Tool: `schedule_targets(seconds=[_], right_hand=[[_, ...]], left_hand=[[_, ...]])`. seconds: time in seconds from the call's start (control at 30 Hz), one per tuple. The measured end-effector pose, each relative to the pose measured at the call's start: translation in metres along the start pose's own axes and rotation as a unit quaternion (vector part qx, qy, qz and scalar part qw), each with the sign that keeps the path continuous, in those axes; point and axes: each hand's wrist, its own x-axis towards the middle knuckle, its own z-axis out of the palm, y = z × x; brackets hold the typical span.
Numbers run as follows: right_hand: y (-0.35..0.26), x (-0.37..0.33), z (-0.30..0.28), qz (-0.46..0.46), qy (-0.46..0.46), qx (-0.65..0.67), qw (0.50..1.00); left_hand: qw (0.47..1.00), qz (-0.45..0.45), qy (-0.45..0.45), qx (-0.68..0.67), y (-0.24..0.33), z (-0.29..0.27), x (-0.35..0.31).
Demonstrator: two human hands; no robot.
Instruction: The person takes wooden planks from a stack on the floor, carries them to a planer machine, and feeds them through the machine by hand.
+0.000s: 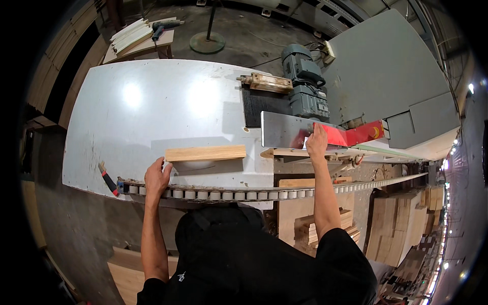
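A light wooden block (206,153) lies crosswise above the white worktop, with a shadow along its near side. My left hand (156,176) is at the block's left end, thumb and fingertips closed on the near corner. Farther right, my right hand (316,141) reaches up to a metal guard plate (282,130), where a red panel (356,134) begins. Its fingers are together over the plate; their far side is hidden. A small white patch shows beside that hand. Below my left hand passes a row of pale rollers (218,195).
A grey motor (305,76) and a cylinder (267,82) stand behind the plate, near a large grey cabinet (381,66). A red-and-black handled tool (108,182) lies at the worktop's left. Wood stacks (394,223) stand at right; a drill (165,26) lies on a back table.
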Motion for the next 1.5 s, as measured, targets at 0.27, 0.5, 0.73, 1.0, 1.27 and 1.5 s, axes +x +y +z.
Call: schedule_targets(seconds=[0.27,0.5,0.73,1.0,1.27,1.5], right_hand=[[0.001,-0.001,0.004,0.000,-0.003,0.000,1.000],[0.003,-0.003,0.006,-0.006,0.009,-0.014,1.000],[0.000,-0.002,0.003,0.006,-0.003,-0.016,1.000],[-0.007,0.040,-0.020,0.065,-0.140,-0.149,0.977],[-0.013,0.088,-0.021,-0.042,-0.403,-0.258,0.877],[-0.048,0.076,-0.023,-0.179,-0.333,-0.139,0.915]], left_hand=[[1.000,-0.003,0.011,-0.013,0.000,0.000,-0.001],[1.000,-0.008,0.004,-0.018,0.002,0.000,0.000],[1.000,-0.018,-0.012,-0.018,0.003,-0.002,0.001],[0.999,-0.017,-0.012,-0.027,0.000,0.001,0.003],[1.000,-0.015,-0.002,-0.026,-0.001,-0.001,0.002],[0.998,-0.036,0.001,-0.043,-0.001,0.000,0.002]])
